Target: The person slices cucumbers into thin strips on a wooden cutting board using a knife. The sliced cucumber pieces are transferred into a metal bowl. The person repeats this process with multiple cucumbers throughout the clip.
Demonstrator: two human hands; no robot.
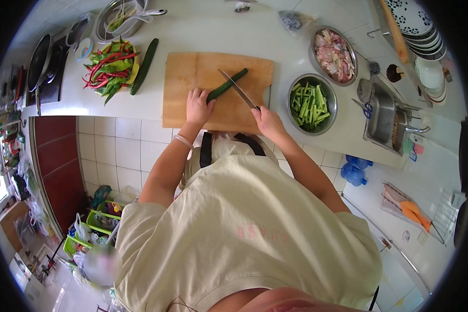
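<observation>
A dark green cucumber lies slantwise on a wooden cutting board. My left hand grips its near end and rests on the board. In my right hand is the handle of a kitchen knife. The blade crosses the cucumber toward its far end; whether it has cut in cannot be told. Right of the board, a steel bowl holds cucumber sticks. Left of the board lies another whole cucumber.
Red and green chili peppers fill a plate beside the whole cucumber. A metal bowl of raw meat pieces stands at the back right. Farther right are scissors by a sink. A frying pan sits far left.
</observation>
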